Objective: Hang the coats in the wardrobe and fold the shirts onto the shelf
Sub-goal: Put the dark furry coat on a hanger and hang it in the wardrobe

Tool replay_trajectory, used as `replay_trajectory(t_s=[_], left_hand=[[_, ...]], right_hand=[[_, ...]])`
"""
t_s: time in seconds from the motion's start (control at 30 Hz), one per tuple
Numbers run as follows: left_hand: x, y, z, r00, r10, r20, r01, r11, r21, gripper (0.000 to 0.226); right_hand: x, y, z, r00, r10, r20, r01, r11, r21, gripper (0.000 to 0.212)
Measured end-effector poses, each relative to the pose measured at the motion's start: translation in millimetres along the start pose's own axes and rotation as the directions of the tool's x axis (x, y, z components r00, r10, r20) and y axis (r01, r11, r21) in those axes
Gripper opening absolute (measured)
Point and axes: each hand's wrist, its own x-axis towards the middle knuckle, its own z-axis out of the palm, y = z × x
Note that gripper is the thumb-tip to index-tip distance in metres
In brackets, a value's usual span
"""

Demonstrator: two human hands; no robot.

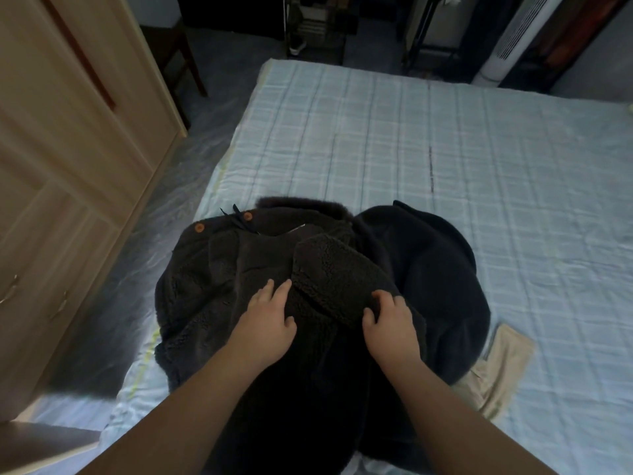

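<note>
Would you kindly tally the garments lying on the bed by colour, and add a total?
Dark brown fleece coat, with both hands on it: 1
Dark smooth garment beside it: 1
Beige garment, partly tucked under the dark ones: 1
Total: 3

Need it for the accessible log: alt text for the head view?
Both hands work a dark fleece coat spread on a plaid-sheeted bed: the left hand rests flat on it, the right hand grips its sleeve. A beige garment lies beside the coat, with a wooden wardrobe on the left.
</note>
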Motion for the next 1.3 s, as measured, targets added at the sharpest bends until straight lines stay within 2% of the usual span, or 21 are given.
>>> replay_trajectory(t_s=[0.1,0.2,0.47,0.57,0.6,0.63,0.7,0.73,0.8,0.87,0.9,0.97,1.07,1.13,1.2,1.27,1.3], left_hand=[[25.4,12.4,1.6,1.000,0.017,0.010,-0.017,1.000,-0.010,0.070],[49.9,23.1,3.6,0.999,0.030,0.011,-0.030,0.999,-0.017,0.070],[101.1,28.2,-7.9,0.995,0.085,-0.048,-0.085,0.996,-0.002,0.069],[110.2,19.2,-10.3,0.994,0.080,-0.075,-0.081,0.997,-0.005,0.067],[112.4,17.7,-9.9,0.994,0.077,-0.073,-0.078,0.997,-0.006,0.067],[114.0,17.6,-9.5,0.995,0.079,-0.068,-0.080,0.997,-0.003,0.067],[116.3,20.3,-8.2,0.993,0.095,-0.065,-0.095,0.995,0.006,0.068],[116.9,23.3,-7.9,0.992,0.107,-0.071,-0.107,0.994,0.008,0.069],[118.5,29.5,-7.5,0.987,0.134,-0.090,-0.134,0.991,0.006,0.069],[121.4,34.4,-7.5,0.983,0.154,-0.099,-0.154,0.988,0.007,0.070],[122.7,35.7,-7.0,0.983,0.158,-0.097,-0.157,0.987,0.009,0.069],[123.5,36.2,-5.8,0.982,0.165,-0.090,-0.163,0.986,0.032,0.067],[123.0,34.3,-6.0,0.975,0.201,-0.100,-0.192,0.977,0.089,0.065],[122.3,30.8,-4.1,0.974,0.225,-0.027,-0.220,0.967,0.125,0.062],[121.9,24.9,3.4,0.963,0.234,0.133,-0.257,0.946,0.198,0.055],[120.4,17.3,13.3,0.951,0.157,0.266,-0.225,0.942,0.250,0.049],[120.1,13.7,17.1,0.953,0.112,0.283,-0.187,0.948,0.257,0.048]], right_hand=[[35.8,1.7,-2.1,0.998,-0.032,-0.049,0.031,0.999,-0.006,0.040],[76.6,6.6,0.1,1.000,-0.003,0.020,0.002,0.999,0.037,0.053],[173.6,12.5,24.1,0.953,0.215,0.212,-0.257,0.946,0.198,0.089],[188.6,4.9,35.6,0.887,0.324,0.329,-0.411,0.878,0.246,0.103],[188.2,1.6,37.5,0.864,0.348,0.364,-0.442,0.870,0.217,0.101],[185.9,-2.0,39.3,0.858,0.346,0.381,-0.439,0.878,0.190,0.089],[176.4,-13.3,39.5,0.900,0.262,0.347,-0.338,0.924,0.178,0.039],[168.9,-20.8,39.0,0.924,0.198,0.327,-0.262,0.951,0.165,0.030],[152.1,-38.4,40.3,0.961,0.033,0.276,-0.065,0.992,0.108,0.046],[132.2,-53.2,45.1,0.965,-0.119,0.233,0.111,0.993,0.045,0.062],[120.4,-58.4,49.5,0.955,-0.180,0.235,0.181,0.983,0.021,0.064],[95.4,-65.3,61.7,0.924,-0.267,0.275,0.278,0.960,-0.003,0.055],[61.4,-71.1,81.1,0.871,-0.303,0.387,0.331,0.943,-0.008,0.028],[44.7,-73.7,90.6,0.836,-0.296,0.463,0.346,0.938,-0.026,0.030],[36.8,-73.6,95.6,0.828,-0.286,0.482,0.348,0.936,-0.044,0.034],[35.0,-68.4,94.2,0.830,-0.301,0.469,0.336,0.942,0.011,0.037],[36.5,-63.7,91.8,0.827,-0.312,0.467,0.314,0.946,0.077,0.038]])
